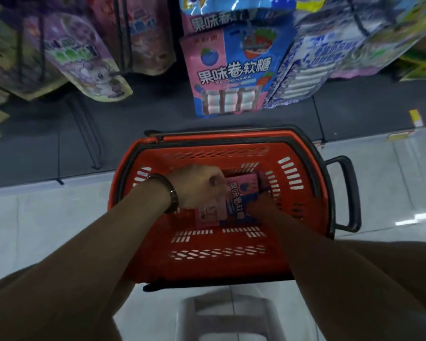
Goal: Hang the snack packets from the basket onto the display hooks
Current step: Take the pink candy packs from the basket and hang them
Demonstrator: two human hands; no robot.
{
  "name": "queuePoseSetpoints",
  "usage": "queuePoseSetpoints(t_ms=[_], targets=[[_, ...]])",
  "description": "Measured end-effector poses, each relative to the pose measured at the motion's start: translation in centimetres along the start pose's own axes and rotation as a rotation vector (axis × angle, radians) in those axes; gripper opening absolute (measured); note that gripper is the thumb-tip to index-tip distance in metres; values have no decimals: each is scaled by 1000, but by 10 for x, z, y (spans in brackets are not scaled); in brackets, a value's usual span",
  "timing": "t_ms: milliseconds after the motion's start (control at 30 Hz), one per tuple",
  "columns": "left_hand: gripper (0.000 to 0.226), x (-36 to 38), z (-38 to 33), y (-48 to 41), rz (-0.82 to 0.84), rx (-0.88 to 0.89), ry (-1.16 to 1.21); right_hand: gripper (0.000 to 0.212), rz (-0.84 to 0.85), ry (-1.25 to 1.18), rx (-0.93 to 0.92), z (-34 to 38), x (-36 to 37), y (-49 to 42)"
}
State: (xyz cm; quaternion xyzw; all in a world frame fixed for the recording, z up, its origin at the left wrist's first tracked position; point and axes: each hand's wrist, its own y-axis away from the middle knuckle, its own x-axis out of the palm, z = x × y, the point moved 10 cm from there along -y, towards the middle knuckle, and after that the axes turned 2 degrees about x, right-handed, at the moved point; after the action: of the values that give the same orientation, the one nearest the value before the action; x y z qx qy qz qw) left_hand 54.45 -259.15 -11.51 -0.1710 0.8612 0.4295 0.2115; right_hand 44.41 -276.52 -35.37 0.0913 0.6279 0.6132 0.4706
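Gripping a packet (241, 193) inside the basket (231, 142) with our left hand (197, 187), right hand's (262, 205) hold unclear, we have not hung it.

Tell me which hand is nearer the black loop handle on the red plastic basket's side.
Right. The right hand is inside the red plastic basket, between the pink-and-blue snack packet and the black loop handle; the left hand grips the packet's far side.

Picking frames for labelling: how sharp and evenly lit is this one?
Head view: dim, edges bent by the wide angle; purple packets top left motion-blurred; hanging pink-and-blue packet legible; glare on floor tiles; left hand gripping the packet in the red basket, and right hand, shadowed, soft.
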Motion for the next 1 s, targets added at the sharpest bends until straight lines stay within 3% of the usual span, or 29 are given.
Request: queuePoseSetpoints(t_ms=[100,167,233,400,567,733,833,900,1000], targets=[[37,-1,20,-5,38,-57,-100,17,-45,-71,81,-27,12,-30],[39,3,36,-7,124,-107,-197,30,-12,-165,136,-39,24,-42],[42,2,45,-9,163,-136,-217,16,42,-258,111,-10,16,-10],[38,-14,45,-13,67,-128,-146,23,94,-225,-12,13,25,1],[38,-23,42,-11,53,-117,-205,14,114,-541,-34,40,9,29],[38,-30,44,1,-1,-128,-231,12,297,-282,-261,113,-42,83],[61,-44,45,16,-75,-97,-231,5,285,44,-397,160,-88,131],[68,-53,40,28,-109,-37,-114,26,259,154,-494,185,-118,168],[65,-61,30,41,-152,33,111,26,320,126,-596,205,-145,224]])
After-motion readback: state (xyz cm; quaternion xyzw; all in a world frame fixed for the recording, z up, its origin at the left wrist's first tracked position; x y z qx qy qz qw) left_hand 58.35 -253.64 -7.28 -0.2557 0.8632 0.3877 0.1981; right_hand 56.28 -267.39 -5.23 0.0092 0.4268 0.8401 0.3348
